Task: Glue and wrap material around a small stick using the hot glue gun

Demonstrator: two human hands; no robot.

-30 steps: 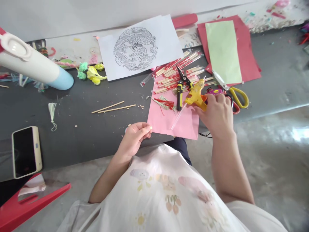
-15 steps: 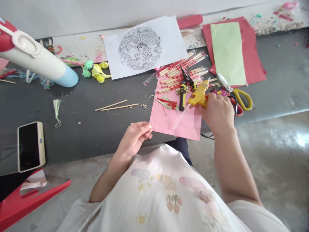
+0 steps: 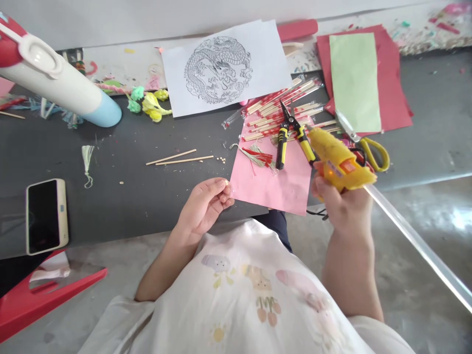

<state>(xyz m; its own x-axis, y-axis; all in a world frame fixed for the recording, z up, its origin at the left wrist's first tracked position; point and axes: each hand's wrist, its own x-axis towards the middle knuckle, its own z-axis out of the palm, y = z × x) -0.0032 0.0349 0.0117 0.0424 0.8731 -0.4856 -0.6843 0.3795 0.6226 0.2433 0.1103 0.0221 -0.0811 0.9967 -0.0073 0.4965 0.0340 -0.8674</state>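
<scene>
Between thumb and forefinger, my left hand pinches a tiny pale bead-like piece, too small to make out fully. It hovers at the left edge of a pink paper sheet. My right hand is wrapped round a yellow hot glue gun, lifted above the table with its nozzle pointing up and left. A long clear glue stick sticks out of its back, and a small orange light glows on its side. Yellow-and-black pliers and a red-and-pale tassel lie on the pink sheet.
Two thin sticks and small cut bits lie on the dark table. Wrapped chopsticks, scissors and a dragon drawing are farther back. A phone and a tall bottle stand left.
My right hand has picked the glue gun up off the pink sheet and turned it, so its glue stick now points down and right. My left hand has barely moved.
</scene>
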